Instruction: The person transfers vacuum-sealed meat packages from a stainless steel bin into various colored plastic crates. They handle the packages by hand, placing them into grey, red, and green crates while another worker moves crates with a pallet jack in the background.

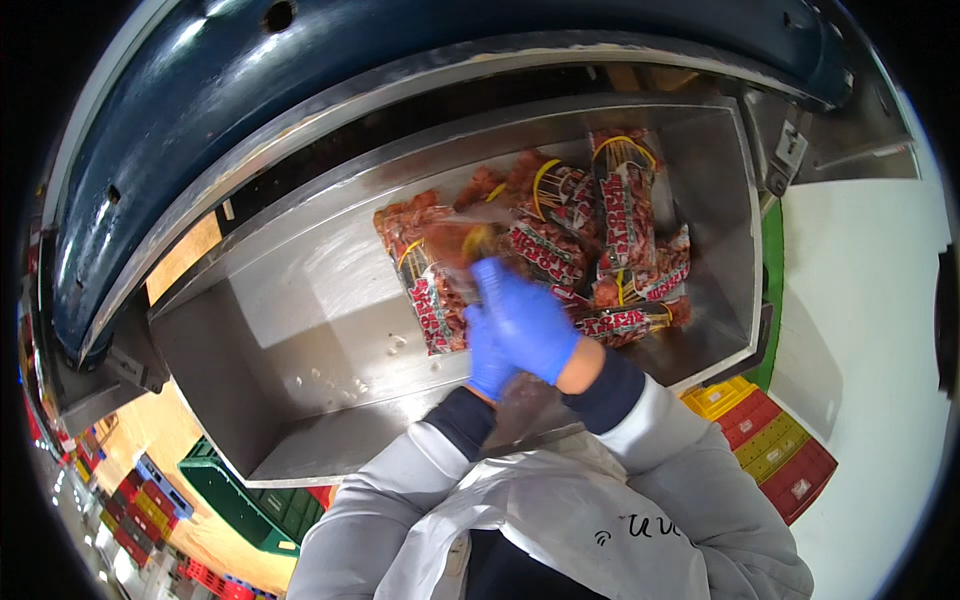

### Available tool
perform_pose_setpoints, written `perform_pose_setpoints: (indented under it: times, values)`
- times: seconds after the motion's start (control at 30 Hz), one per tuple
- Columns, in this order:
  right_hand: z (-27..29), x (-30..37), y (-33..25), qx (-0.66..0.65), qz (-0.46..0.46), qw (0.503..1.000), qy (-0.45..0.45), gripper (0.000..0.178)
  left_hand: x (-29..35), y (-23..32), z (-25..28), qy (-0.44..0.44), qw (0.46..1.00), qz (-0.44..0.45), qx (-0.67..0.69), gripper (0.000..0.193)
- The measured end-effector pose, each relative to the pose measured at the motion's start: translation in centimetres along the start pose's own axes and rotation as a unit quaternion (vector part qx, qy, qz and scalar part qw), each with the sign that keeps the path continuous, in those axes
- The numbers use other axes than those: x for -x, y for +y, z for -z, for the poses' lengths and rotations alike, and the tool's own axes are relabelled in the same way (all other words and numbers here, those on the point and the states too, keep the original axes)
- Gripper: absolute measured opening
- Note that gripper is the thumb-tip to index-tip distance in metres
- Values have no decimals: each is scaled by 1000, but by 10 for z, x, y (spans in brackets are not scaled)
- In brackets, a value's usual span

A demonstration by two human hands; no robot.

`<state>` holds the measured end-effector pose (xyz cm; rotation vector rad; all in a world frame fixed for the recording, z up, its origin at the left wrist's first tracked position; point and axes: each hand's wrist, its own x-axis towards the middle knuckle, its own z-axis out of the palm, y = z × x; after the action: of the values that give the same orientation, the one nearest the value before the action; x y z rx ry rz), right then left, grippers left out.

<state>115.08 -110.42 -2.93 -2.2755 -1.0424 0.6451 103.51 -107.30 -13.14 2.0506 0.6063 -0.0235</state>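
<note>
My right hand (530, 318), in a blue glove, is over the middle of a long metal trough. At its fingertips is a motion-blurred clear package of skewered meat (452, 243), apparently in its grip. My left hand (487, 352), gloved too, is tucked close against the right; its fingers are mostly hidden. Just left of the hands a printed package of meat skewers (428, 290) lies on the trough floor. Several more such packages, with yellow bands and red-and-white print, are piled to the right, one upright package (628, 200) near the far wall.
The metal trough (215, 340) has raised walls all round. Beyond it curves a large dark-blue machine body (230, 110). A green crate (240, 510) stands below left; stacked red and yellow crates (770, 440) stand at right, beside a white surface (860, 330).
</note>
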Motion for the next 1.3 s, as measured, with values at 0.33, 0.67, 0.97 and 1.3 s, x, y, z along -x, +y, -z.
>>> perform_pose_setpoints:
  times: [0.33, 0.67, 0.97, 1.3]
  values:
    - [54, -41, 328, -136, -312, 905, 255, 83, -31, -172, 86, -76, 970, 187, 138, 41]
    - [29, -18, 373, -436, -431, 727, 308, 92, -12, -221, 45, 42, 963, 243, -106, 76]
    - [44, -16, 388, -596, -329, 706, 197, 41, -74, -185, 56, -8, 896, 373, 241, 58]
    - [114, 46, 255, -525, -174, 771, 316, 43, -58, -182, 31, 78, 853, 342, 386, 54]
